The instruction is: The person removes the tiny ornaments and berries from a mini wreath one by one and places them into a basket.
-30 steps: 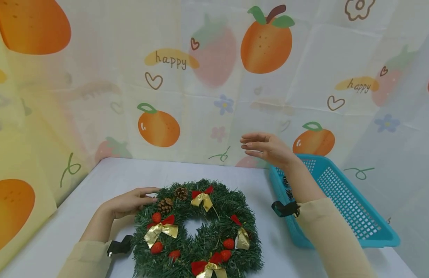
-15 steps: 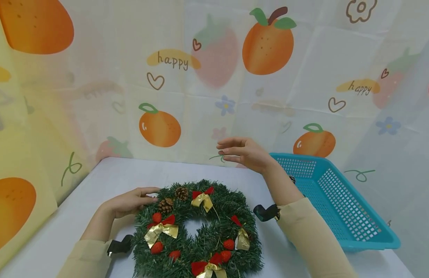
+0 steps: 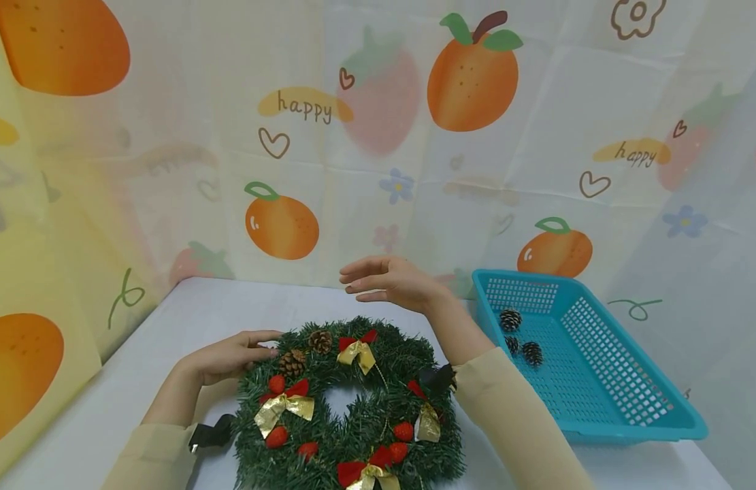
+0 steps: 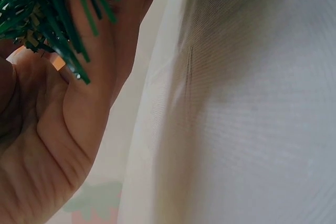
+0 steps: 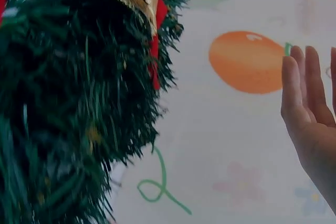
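A green wreath point(image 3: 408, 354) lies on the white table, dressed with red-and-gold bows point(image 3: 356, 350), red strawberry-like berries point(image 3: 276, 437), a thin bead string and two brown pinecones point(image 3: 292, 363) at its upper left. My left hand point(image 3: 231, 354) holds the wreath's upper left edge; in the left wrist view, green needles point(image 4: 63, 40) stick out past the hand point(image 4: 79, 124). Above the wreath's far edge hovers my right hand point(image 3: 396, 282), fingers loosely extended leftward and nothing in them. In the right wrist view this hand point(image 5: 312, 114) appears apart from the wreath point(image 5: 79, 108).
To the right stands a turquoise plastic basket point(image 3: 629, 432) with a few dark, pale-tipped pinecones point(image 3: 510, 320) near its left wall. A fruit-print cloth point(image 3: 378, 204) hangs behind the table point(image 3: 218, 299). Black camera mounts point(image 3: 212, 432) sit at both wrists.
My right hand has moved left and slightly down, from beside the basket to over the wreath's far edge, uncovering the basket's pinecones. The left hand and wreath stay put.
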